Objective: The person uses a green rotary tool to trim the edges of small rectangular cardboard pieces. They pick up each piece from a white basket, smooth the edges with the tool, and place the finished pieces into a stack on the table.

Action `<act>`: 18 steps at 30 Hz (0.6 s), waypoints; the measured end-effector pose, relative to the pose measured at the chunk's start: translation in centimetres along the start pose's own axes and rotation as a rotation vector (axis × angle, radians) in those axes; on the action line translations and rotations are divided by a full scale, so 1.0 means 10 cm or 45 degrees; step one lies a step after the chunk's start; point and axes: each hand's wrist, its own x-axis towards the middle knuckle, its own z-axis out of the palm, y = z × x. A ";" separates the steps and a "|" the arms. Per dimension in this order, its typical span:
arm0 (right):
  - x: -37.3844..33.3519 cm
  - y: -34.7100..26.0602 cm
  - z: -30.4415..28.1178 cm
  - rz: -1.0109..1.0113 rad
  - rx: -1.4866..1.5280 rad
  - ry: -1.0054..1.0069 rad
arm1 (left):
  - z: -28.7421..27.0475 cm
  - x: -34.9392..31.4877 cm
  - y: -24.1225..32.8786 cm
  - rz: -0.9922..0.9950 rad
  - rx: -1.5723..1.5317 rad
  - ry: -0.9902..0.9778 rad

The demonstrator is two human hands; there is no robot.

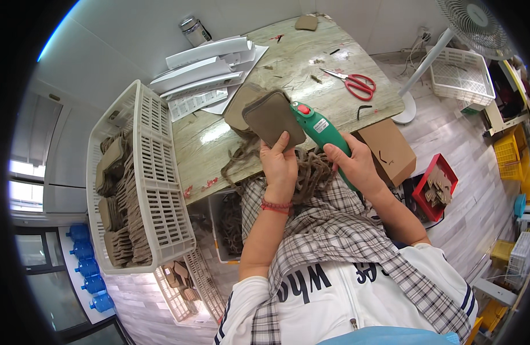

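Observation:
Between the thumb and fingers of my left hand (279, 164) is a brown, flat pad with rounded corners (272, 119), tilted over the table's near edge. My right hand (352, 163) is wrapped round the green body of a handheld electric cutter (322, 127). The cutter's head, with a red part on it, meets or nearly meets the pad's right edge; the blade is too small to make out. Behind the held pad lie more brown pads (239, 109). Shaggy brown trimmings (314, 172) hang at the table edge and over my lap, below both hands.
Red-handled scissors (358, 85) and scraps lie on the table (219, 155), papers (204, 66) at its back left. A white crate (161, 178) of stacked pads stands left. Cardboard box (391, 150), red tray (423, 192) and a standing fan (443, 43) are on the right.

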 end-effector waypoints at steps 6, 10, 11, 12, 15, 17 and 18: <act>0.00 -0.04 -0.13 0.036 0.019 -0.074 | -0.10 -0.08 0.10 -0.034 0.122 -0.041; -0.05 -0.06 -0.28 0.035 -0.002 -0.170 | -0.15 -0.10 0.37 -0.089 0.285 -0.143; -0.07 -0.07 -0.31 0.041 -0.015 -0.187 | -0.18 -0.08 0.43 -0.097 0.278 -0.169; -0.08 -0.06 -0.36 0.053 -0.069 -0.217 | -0.21 -0.07 0.50 -0.128 0.338 -0.198; -0.10 -0.03 -0.47 0.043 -0.229 -0.292 | -0.29 -0.03 0.74 -0.248 0.517 -0.264; -0.12 -0.07 -0.49 -0.029 -0.332 -0.319 | -0.28 -0.04 0.87 -0.286 0.650 -0.253; -0.12 -0.07 -0.50 -0.069 -0.376 -0.326 | -0.26 -0.05 0.93 -0.305 0.716 -0.248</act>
